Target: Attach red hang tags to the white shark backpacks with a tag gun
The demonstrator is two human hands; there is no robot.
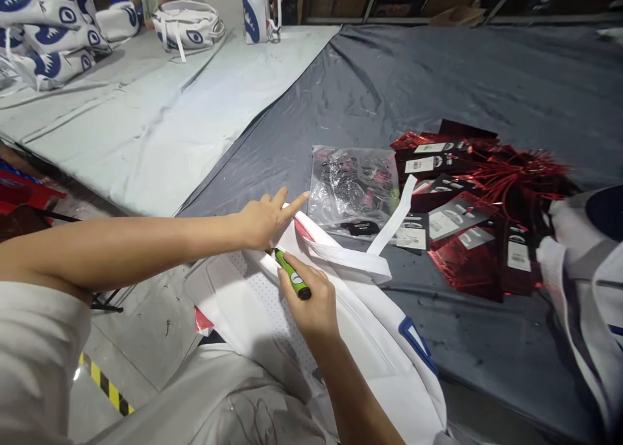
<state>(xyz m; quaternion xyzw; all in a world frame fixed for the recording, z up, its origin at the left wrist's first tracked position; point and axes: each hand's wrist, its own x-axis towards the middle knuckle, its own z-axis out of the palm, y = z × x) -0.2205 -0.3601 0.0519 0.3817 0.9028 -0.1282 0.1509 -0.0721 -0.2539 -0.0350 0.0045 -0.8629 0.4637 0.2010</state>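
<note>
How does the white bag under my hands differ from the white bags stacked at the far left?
The white bag lies flat and spread open under the left hand and right hand, showing mostly plain white; the stacked bags are piled and show bold blue eye prints. Both are white with blue.

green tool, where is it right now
In the head view, the green tool sits low and centre in the right hand, tip down on the white bag, just beside the left hand.
</note>
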